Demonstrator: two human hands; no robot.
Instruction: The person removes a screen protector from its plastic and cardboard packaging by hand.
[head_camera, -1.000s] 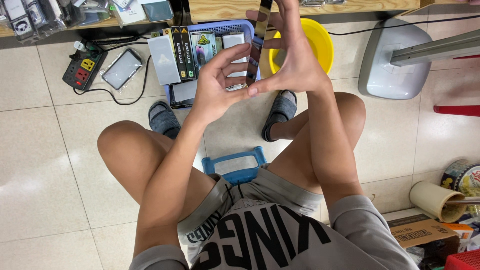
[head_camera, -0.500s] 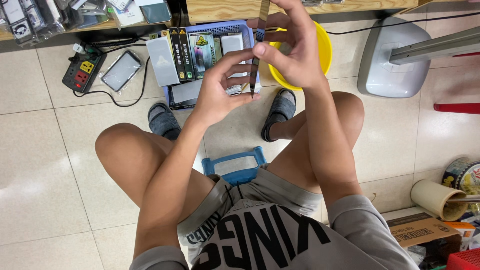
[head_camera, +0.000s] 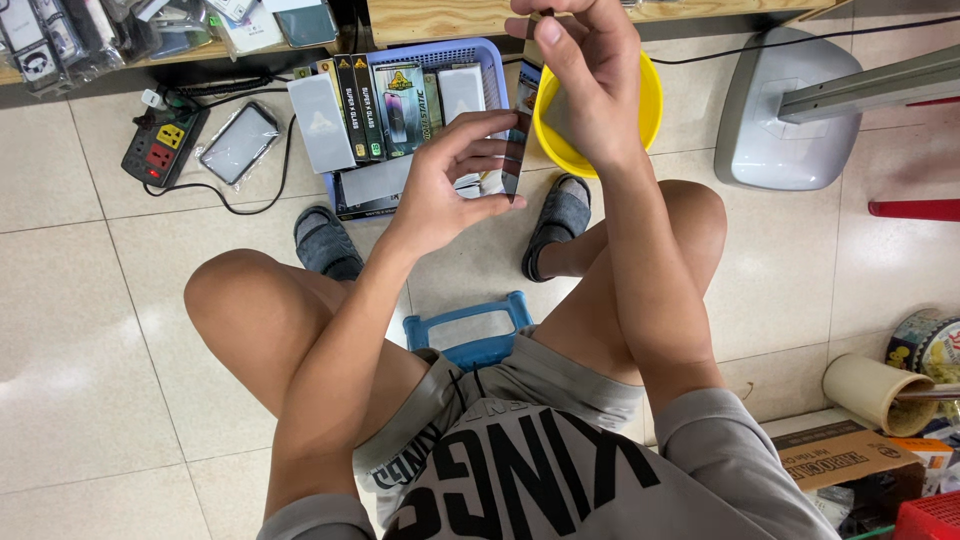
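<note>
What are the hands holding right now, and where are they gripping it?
Both hold one thin dark strip: the left hand pinches its lower end, the right hand its upper end.

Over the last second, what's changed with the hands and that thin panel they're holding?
Both hands have come down a little and closer together. The right hand still pinches the top of the thin dark panel, and the left hand still grips its lower edge, so nothing was let go. The blue basket and yellow bowl have not moved.

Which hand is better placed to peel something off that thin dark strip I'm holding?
Probably the right hand: it pinches the strip's top end, while the left hand steadies its lower edge.
</note>
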